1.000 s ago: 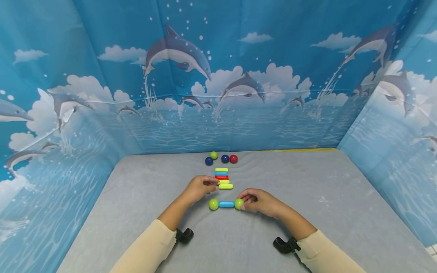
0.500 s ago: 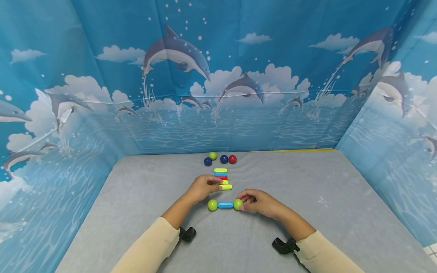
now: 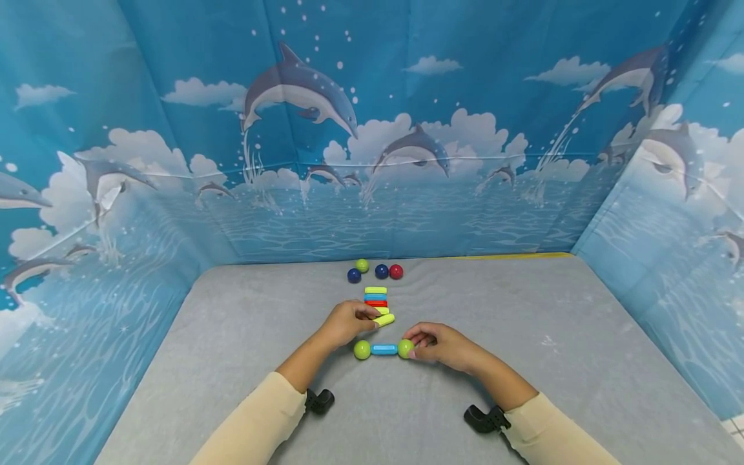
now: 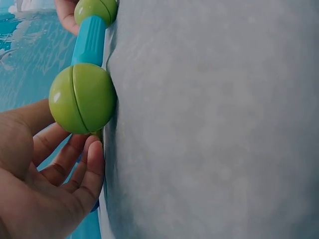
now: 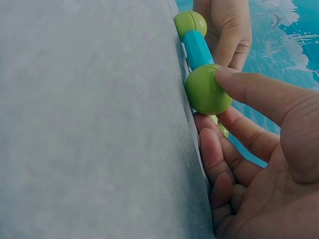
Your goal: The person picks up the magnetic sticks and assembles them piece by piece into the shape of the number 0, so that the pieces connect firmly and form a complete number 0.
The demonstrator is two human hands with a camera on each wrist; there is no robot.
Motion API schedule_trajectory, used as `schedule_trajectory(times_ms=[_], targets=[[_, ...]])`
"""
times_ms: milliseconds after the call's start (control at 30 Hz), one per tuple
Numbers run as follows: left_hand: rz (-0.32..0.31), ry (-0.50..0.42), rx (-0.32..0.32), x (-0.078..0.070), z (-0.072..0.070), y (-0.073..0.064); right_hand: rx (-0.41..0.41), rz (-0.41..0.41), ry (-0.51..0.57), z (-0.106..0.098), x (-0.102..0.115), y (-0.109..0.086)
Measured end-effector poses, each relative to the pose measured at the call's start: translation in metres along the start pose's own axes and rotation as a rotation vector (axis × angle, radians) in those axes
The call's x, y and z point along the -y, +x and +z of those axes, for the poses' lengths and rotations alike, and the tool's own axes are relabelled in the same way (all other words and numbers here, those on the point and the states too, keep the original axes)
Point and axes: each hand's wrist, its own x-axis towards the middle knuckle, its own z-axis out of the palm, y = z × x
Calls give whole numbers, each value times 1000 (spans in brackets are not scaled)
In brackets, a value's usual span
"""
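Observation:
Two green balls joined by a blue rod (image 3: 383, 349) lie like a dumbbell on the grey cloth. My right hand (image 3: 444, 345) holds the right-hand ball (image 5: 205, 92) between thumb and fingers. Beyond the left-hand ball (image 4: 82, 99), my left hand (image 3: 345, 321) pinches one end of a yellow rod (image 3: 386, 319), which is now slanted. In the left wrist view that rod is mostly hidden behind the ball and fingers. The left fingertips also overlap a second yellow rod (image 3: 382, 310) just behind.
Farther back lie a red rod (image 3: 376, 303), a blue rod (image 3: 375, 297) and another yellow rod (image 3: 376, 290) in a row. Behind them sit two dark blue balls, a green ball (image 3: 362, 265) and a red ball (image 3: 396, 271). A dolphin-print curtain (image 3: 372, 219) walls the table.
My left hand has shifted slightly right onto the nearest yellow rod, whose right end has swung away from me so it lies slanted. The right hand stays on its ball.

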Motion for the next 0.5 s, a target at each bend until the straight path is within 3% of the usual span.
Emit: schedule_trajectory(times_ms=[500], targets=[[88, 229, -6, -6, 5, 2, 4, -8, -19, -2, -1, 1]])
